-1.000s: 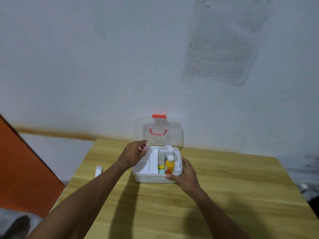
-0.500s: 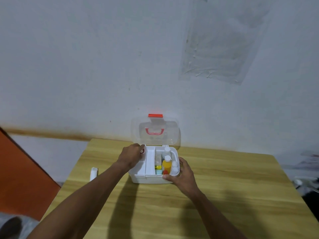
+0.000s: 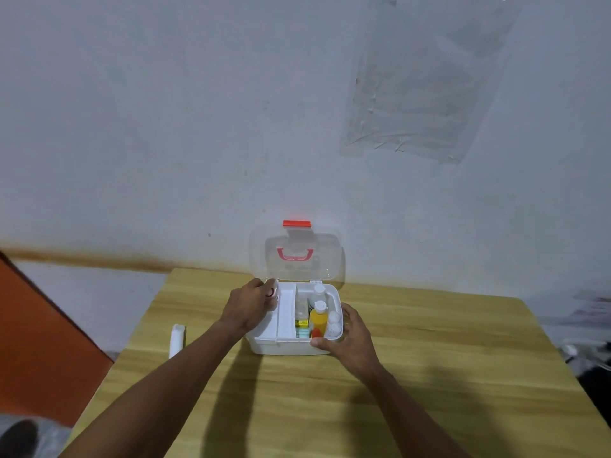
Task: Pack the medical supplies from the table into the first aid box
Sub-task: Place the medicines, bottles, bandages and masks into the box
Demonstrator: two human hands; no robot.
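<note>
The white first aid box [image 3: 284, 348] stands open on the wooden table [image 3: 429, 375], its clear lid [image 3: 296, 256] with a red handle upright against the wall. Inside on the right are a yellow bottle [image 3: 318, 319], white bottles and small packets. A white tray [image 3: 282, 312] fills the left part. My left hand [image 3: 248, 307] is over the box's left rim, fingers closed on a small white and red item [image 3: 271, 292]. My right hand [image 3: 350, 338] grips the box's front right corner.
A white tube-shaped item [image 3: 177, 340] lies on the table left of the box. An orange panel [image 3: 39, 342] stands beyond the table's left edge. The wall is close behind the box. Cables lie on the floor at far right.
My left hand has lowered the small white and red item from above the box's left rim down to the rim. The right hand stays on the box's corner.
</note>
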